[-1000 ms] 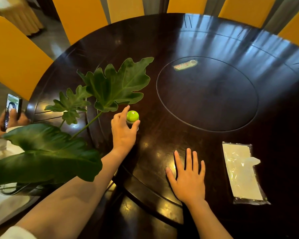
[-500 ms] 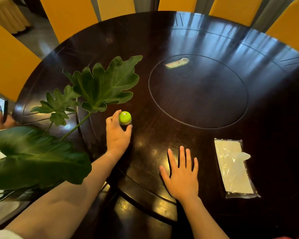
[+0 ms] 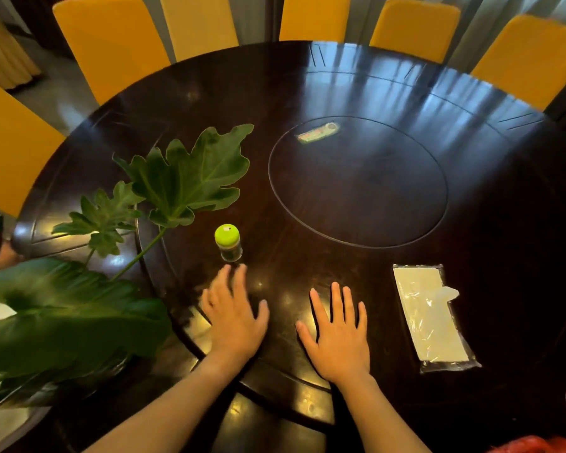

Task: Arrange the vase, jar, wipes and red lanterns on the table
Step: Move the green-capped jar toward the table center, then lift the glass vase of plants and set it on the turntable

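Yellow chairs (image 3: 111, 44) ring the dark round table (image 3: 275, 93), where the small green-lidded jar (image 3: 228, 242) stands upright just beyond the empty, flat left hand (image 3: 234, 317); the right hand (image 3: 339, 335) lies flat; light, rigid, probably slick-sided, best pinched around its lid.

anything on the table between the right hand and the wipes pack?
Nothing. In the head view the dark table is bare between the right hand, lying flat and open, and the wipes pack to its right.
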A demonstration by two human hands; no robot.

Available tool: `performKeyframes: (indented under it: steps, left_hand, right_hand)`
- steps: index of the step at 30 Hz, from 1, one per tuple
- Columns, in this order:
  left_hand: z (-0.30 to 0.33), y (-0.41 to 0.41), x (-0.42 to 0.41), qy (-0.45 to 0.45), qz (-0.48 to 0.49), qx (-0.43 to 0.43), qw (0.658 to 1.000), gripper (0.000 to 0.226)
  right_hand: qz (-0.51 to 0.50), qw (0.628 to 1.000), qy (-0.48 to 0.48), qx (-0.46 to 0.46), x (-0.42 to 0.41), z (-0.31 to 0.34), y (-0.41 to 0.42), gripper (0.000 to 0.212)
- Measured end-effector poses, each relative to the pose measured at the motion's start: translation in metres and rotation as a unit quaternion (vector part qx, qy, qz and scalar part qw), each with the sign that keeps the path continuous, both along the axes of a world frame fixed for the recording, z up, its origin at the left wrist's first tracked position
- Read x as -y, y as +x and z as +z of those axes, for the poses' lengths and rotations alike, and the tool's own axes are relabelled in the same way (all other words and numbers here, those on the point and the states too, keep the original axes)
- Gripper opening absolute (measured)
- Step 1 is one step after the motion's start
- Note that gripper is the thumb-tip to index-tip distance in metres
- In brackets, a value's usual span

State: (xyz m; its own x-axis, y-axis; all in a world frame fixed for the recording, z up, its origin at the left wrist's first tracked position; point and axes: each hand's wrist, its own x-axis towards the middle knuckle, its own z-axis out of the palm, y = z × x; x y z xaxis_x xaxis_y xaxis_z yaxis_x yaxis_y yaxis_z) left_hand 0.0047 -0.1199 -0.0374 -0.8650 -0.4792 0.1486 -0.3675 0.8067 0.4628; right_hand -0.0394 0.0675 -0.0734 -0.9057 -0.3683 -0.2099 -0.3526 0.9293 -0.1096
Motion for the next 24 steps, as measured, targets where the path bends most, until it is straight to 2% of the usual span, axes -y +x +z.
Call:
performKeyframes:
  steps: [3, 5, 9, 14, 19, 22, 24]
  left_hand:
    - [-0.007, 0.005, -0.025, -0.046, -0.175, 0.027, 0.983, 0.072]
    - [-0.011, 0.005, -0.033, -0.06, -0.214, 0.099, 0.97, 0.069]
    - [-0.024, 0.006, -0.035, -0.058, -0.217, 0.197, 0.954, 0.067]
    - [-0.026, 0.021, -0.019, -0.029, -0.189, 0.187, 0.963, 0.073]
    - [-0.031, 0.037, -0.012, -0.105, -0.251, 0.281, 0.921, 0.075]
    - [-0.034, 0.036, -0.012, -0.123, -0.252, 0.277, 0.919, 0.075]
    - [-0.031, 0.038, -0.011, -0.094, -0.247, 0.253, 0.931, 0.072]
  right_hand:
    - [0.007, 1.0, -0.009, -0.008, -0.001, 0.0, 0.001, 0.073]
    - [0.012, 1.0, -0.005, -0.013, -0.002, 0.001, 0.0, 0.073]
    - [0.013, 1.0, 0.009, -0.009, -0.003, 0.0, -0.001, 0.073]
    - [0.011, 1.0, 0.004, -0.002, -0.002, 0.001, -0.001, 0.073]
    - [0.007, 1.0, 0.008, 0.003, -0.002, 0.002, 0.001, 0.072]
    - [0.006, 1.0, 0.006, 0.006, -0.001, 0.002, -0.001, 0.073]
    - [0.01, 1.0, 0.013, 0.017, -0.001, 0.003, -0.002, 0.073]
